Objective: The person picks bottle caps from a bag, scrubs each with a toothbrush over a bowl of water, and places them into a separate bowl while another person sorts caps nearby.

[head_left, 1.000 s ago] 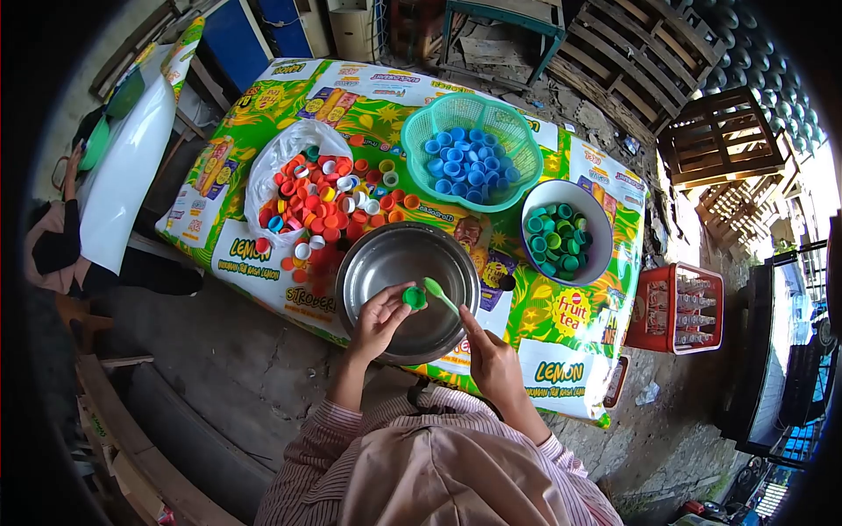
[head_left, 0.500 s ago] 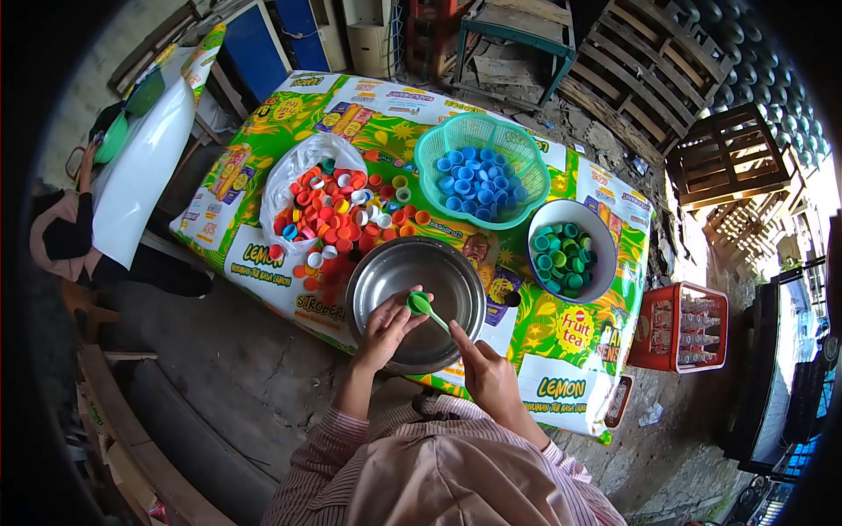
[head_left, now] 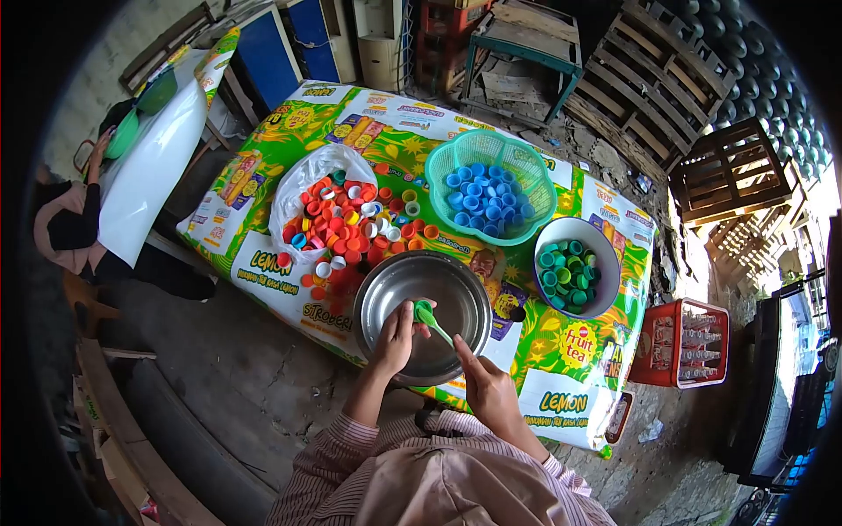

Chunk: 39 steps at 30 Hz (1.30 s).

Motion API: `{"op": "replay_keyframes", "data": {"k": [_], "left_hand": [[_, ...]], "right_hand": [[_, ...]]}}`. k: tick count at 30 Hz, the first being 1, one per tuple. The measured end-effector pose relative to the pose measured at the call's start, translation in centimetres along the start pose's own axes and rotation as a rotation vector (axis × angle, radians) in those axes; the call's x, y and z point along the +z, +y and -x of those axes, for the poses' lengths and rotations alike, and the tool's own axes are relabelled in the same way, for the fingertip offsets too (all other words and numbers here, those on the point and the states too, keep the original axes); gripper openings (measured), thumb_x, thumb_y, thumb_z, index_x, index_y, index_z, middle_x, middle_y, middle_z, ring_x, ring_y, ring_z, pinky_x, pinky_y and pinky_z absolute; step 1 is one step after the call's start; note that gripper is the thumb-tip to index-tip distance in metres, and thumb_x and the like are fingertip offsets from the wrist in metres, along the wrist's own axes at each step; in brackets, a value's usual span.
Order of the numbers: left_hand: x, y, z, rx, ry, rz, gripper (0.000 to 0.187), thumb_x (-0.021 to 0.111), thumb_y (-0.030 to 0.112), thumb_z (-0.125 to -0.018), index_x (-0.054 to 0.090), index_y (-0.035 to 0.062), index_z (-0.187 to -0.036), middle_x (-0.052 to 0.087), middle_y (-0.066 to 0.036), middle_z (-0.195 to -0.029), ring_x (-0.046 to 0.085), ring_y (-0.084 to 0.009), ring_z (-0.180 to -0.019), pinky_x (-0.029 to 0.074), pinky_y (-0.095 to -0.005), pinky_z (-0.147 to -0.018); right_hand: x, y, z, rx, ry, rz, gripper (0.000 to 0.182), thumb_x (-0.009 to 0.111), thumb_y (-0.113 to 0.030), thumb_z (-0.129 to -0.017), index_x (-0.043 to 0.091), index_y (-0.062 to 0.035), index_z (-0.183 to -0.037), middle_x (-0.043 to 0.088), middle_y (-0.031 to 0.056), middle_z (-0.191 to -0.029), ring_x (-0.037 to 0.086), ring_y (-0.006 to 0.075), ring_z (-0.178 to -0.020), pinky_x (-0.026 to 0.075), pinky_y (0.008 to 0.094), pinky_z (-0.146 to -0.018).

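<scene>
Over the steel bowl [head_left: 373, 302], my left hand [head_left: 396, 337] grips a green bottle cap [head_left: 423, 307] between its fingers. My right hand [head_left: 488, 381] is closed on the handle of a light green spoon [head_left: 440, 330], whose head rests at the cap. Left of the bowl, red, white and yellow caps [head_left: 338, 232] spill from a white plastic bag [head_left: 288, 195]. Blue caps [head_left: 488, 197] lie in a green mesh basket [head_left: 445, 156]. Green caps [head_left: 570, 276] fill the bottom of a white bowl [head_left: 609, 254] at the right.
A patterned sheet covers the table [head_left: 395, 123]. At the far left another person [head_left: 70, 219] holds a green container [head_left: 125, 133] beside a white sheet. A red bottle crate [head_left: 680, 344] stands on the floor at the right, with wooden pallets [head_left: 649, 74] behind.
The view has shifted slightly, so the table things appear a little lower and to the right. My left hand has turned, its fingers now more upright around the cap. The spoon remains at the cap.
</scene>
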<state>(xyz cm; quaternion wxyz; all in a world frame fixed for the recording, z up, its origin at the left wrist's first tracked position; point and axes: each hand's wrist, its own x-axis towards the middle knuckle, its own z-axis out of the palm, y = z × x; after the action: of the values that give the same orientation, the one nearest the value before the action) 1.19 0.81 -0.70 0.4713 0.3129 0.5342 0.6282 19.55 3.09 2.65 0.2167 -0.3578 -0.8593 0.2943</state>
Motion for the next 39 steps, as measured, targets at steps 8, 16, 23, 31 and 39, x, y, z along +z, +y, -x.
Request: {"op": "replay_keyframes", "data": {"k": [8, 16, 23, 31, 39], "left_hand": [[0.5, -0.9, -0.1, -0.119, 0.006, 0.187, 0.052, 0.021, 0.036, -0.096, 0.055, -0.0032, -0.095, 0.043, -0.001, -0.063, 0.040, -0.0099, -0.057, 0.037, -0.0234, -0.056], [1.1, 1.0, 0.5, -0.241, -0.172, 0.493, 0.048, 0.025, 0.040, -0.095, 0.051, -0.0006, -0.094, 0.041, 0.001, -0.065, 0.040, -0.0082, -0.060, 0.034, -0.0229, -0.055], [1.3, 0.7, 1.2, -0.181, -0.117, -0.034, 0.048, 0.026, 0.036, -0.095, 0.057, -0.0001, -0.095, 0.049, 0.001, -0.064, 0.042, -0.0075, -0.053, 0.037, -0.0222, -0.052], [0.0, -2.6, 2.5, -0.134, -0.200, -0.211, 0.033, 0.034, 0.022, -0.095, 0.055, -0.0003, -0.107, 0.059, -0.004, -0.084, 0.055, -0.0069, -0.073, 0.046, -0.0219, -0.066], [0.4, -3.7, 2.4, -0.095, -0.260, -0.166, 0.032, 0.036, 0.024, -0.095, 0.053, 0.0011, -0.111, 0.059, -0.005, -0.095, 0.055, -0.0087, -0.088, 0.044, -0.0246, -0.080]], "right_hand": [[0.4, -0.7, -0.1, 0.049, 0.044, -0.027, 0.049, 0.050, -0.001, -0.082, 0.041, -0.0155, -0.128, 0.054, 0.0144, -0.066, 0.055, 0.0303, -0.053, 0.044, 0.0393, -0.050], [-0.7, -0.8, -0.4, 0.020, 0.052, 0.059, 0.046, 0.050, -0.002, -0.082, 0.045, -0.0149, -0.126, 0.053, 0.0127, -0.064, 0.054, 0.0285, -0.051, 0.043, 0.0387, -0.049], [-1.9, -1.6, -1.6, 0.199, 0.029, -0.244, 0.045, 0.061, -0.019, -0.080, 0.046, -0.0060, -0.120, 0.055, 0.0150, -0.056, 0.059, 0.0271, -0.050, 0.043, 0.0341, -0.047], [2.0, 1.0, -0.8, 0.048, 0.003, -0.138, 0.016, 0.061, -0.016, -0.077, 0.054, -0.0059, -0.088, 0.055, 0.0174, -0.056, 0.057, 0.0338, -0.051, 0.044, 0.0412, -0.046], [3.5, 1.9, -0.3, 0.108, 0.009, -0.147, 0.019, 0.062, -0.011, -0.072, 0.054, -0.0036, -0.088, 0.057, 0.0168, -0.059, 0.058, 0.0344, -0.054, 0.045, 0.0403, -0.047]]}}
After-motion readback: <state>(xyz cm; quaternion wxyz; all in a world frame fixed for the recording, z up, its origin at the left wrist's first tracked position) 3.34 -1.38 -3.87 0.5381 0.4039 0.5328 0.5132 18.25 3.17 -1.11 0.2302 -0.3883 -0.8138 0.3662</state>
